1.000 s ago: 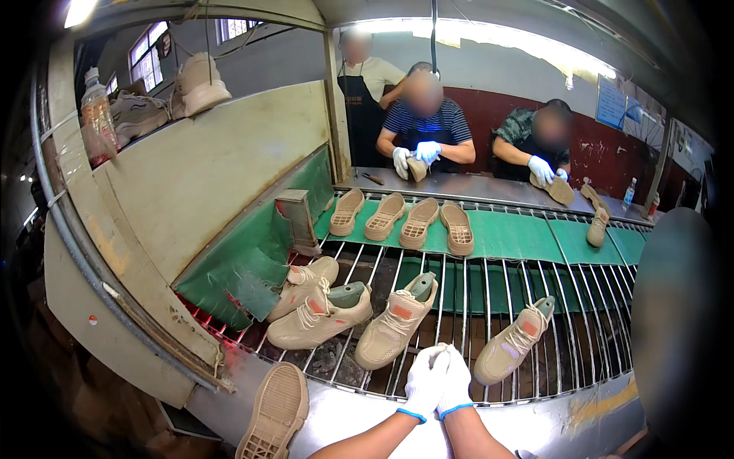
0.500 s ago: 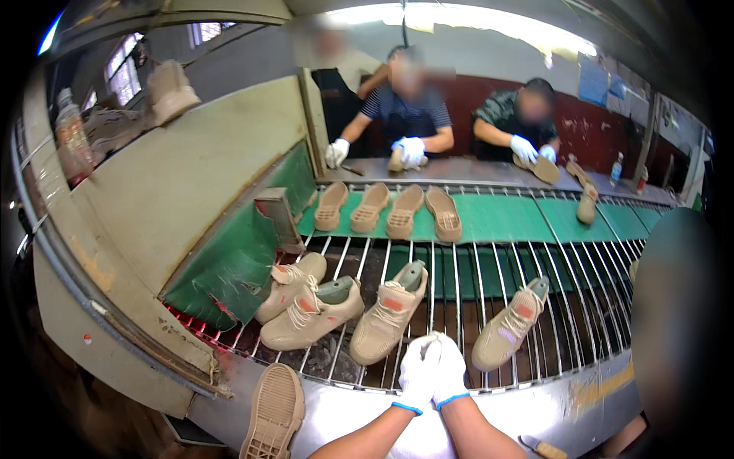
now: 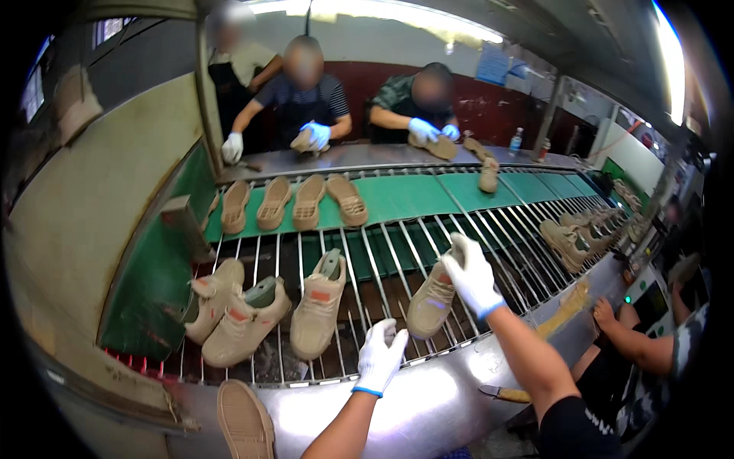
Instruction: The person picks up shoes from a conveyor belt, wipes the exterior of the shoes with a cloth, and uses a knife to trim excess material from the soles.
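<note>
My right hand (image 3: 472,279), in a white glove with a blue cuff, is closed around the heel end of a beige lace-up shoe (image 3: 430,307). Its fingers hide most of the shoe's collar. My left hand (image 3: 381,357), gloved the same way, hovers by the rack's near edge with nothing in it, thumb and fingers apart. To its left another beige shoe (image 3: 315,317) with a green last inside points toward me. Farther left a second laced shoe (image 3: 243,329) leans against a third one (image 3: 217,298).
Metal rods form a rack (image 3: 367,306) behind a steel ledge (image 3: 329,413). On the ledge lie a sole (image 3: 245,421) and a knife (image 3: 505,394). Several tan soles (image 3: 309,203) rest on a green belt (image 3: 397,197). Gloved co-workers (image 3: 306,99) work opposite; another person (image 3: 642,336) sits right.
My hands, together before, are now apart. The right has reached out to the shoe on the right; the left stays near the ledge. The view has swung right, showing more shoes there.
</note>
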A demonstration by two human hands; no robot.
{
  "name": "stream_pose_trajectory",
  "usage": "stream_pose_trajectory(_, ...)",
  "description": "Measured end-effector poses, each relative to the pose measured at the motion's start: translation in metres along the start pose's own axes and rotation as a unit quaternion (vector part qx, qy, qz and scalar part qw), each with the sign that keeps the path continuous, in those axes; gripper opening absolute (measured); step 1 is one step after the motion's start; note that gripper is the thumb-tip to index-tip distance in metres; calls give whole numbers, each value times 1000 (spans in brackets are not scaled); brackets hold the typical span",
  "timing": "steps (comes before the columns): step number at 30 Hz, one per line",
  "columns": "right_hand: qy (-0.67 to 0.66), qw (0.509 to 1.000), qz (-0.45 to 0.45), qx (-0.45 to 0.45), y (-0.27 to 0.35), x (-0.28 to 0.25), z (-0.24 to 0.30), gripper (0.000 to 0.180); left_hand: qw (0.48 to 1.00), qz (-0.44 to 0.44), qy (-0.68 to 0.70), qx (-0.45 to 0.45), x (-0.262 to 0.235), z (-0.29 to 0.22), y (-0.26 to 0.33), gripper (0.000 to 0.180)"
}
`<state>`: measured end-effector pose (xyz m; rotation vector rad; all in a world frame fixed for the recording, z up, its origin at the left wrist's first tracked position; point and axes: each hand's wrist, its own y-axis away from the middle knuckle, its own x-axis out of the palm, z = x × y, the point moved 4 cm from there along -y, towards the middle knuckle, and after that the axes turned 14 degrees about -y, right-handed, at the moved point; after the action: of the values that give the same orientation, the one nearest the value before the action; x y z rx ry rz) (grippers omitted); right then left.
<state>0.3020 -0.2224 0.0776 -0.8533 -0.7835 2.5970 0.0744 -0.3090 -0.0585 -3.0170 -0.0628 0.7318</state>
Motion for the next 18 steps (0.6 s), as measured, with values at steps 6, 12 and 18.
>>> stream_pose_trajectory(6, -171, 932, 64, 314, -56, 30, -186, 65, 997, 78, -12, -3, 5, -12, -1, 63)
stream_pose_trajectory(12, -261, 932, 80, 238, -45, 53, -183, 30, 980, 192, -46, -21, -4, -5, -6, 93)
stream_pose_trajectory(18, -328, 913, -62, 235, 13, 62, -190, 24, 982, 162, -56, -73, 1, 2, -6, 91)
